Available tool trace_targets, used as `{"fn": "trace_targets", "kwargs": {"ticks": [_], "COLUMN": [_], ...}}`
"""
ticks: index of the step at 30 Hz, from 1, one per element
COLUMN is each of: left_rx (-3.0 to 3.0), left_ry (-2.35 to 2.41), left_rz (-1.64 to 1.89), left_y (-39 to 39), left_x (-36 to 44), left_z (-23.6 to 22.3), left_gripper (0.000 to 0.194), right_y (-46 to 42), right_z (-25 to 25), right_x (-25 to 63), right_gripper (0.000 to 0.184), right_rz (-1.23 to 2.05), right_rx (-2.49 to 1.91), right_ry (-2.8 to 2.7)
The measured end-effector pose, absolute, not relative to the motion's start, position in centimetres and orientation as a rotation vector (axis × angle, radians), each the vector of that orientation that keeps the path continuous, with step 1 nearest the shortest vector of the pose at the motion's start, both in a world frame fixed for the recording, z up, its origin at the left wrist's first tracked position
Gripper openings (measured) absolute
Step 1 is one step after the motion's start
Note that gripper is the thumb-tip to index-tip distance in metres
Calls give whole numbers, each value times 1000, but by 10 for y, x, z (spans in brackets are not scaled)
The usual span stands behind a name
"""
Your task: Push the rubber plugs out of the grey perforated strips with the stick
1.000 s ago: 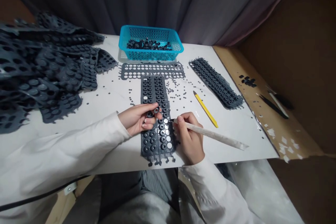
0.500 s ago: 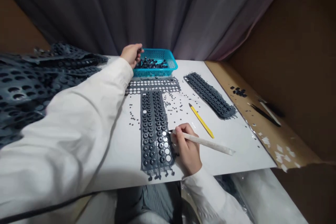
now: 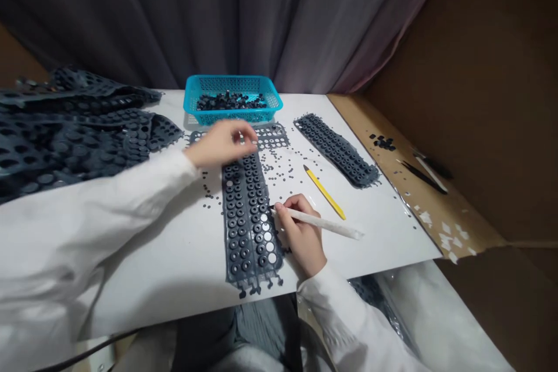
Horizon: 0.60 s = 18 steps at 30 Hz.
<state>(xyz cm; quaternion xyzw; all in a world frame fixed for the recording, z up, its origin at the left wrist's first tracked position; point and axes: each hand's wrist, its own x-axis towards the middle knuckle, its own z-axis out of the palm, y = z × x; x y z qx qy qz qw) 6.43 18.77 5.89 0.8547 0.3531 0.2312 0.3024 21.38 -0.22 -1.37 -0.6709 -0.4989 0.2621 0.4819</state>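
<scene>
My right hand (image 3: 303,236) grips a slim white pen-like tool (image 3: 325,222) with a dark tip. That tip touches the right edge of a dark rubber sheet (image 3: 251,226) covered in rows of round, ring-shaped pieces. Several holes along its right column show white. Above the sheet's far end is my left hand (image 3: 224,142), its fingers curled in a pinch. Whatever lies between those fingertips is too small to make out. Behind it stands a turquoise plastic basket (image 3: 233,118) with small black pieces inside. A second perforated sheet (image 3: 274,138) lies crosswise, partly hidden by my left hand.
A yellow pencil-shaped tool (image 3: 325,193) and another dark sheet (image 3: 337,151) lie to the right. Small dark discs are scattered on the white board (image 3: 183,261). Black tweezers (image 3: 422,177) rest on the brown surface at right. Dark perforated sheets (image 3: 87,139) are heaped at left.
My left hand has come back from the basket to above the sheet's far end. My right hand keeps the white tool at the sheet's right edge. The view has shifted slightly.
</scene>
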Motion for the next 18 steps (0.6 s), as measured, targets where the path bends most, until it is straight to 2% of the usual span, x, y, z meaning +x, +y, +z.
{"fn": "trace_targets", "kwargs": {"ticks": [2,5,10,18], "left_rx": [2512,2687,2778,2966], "left_ry": [626,579,652,701], "left_rz": [303,168,95,-103], "left_y": [139,100,99,96], "left_x": [62,62,68,85], "left_z": [54,42,32,39], "left_gripper": [14,17,22,16], "right_y": [-1,0,0,-2], "right_z": [-14,-15,-13,-7], "right_x": [214,214,212,205], "right_gripper": [23,24,26,20], "right_rz": [638,626,560,482], "right_rx": [-1631,-1620,-1617,-1654], "right_ry": [-1237,-1270,-1353,-1582]}}
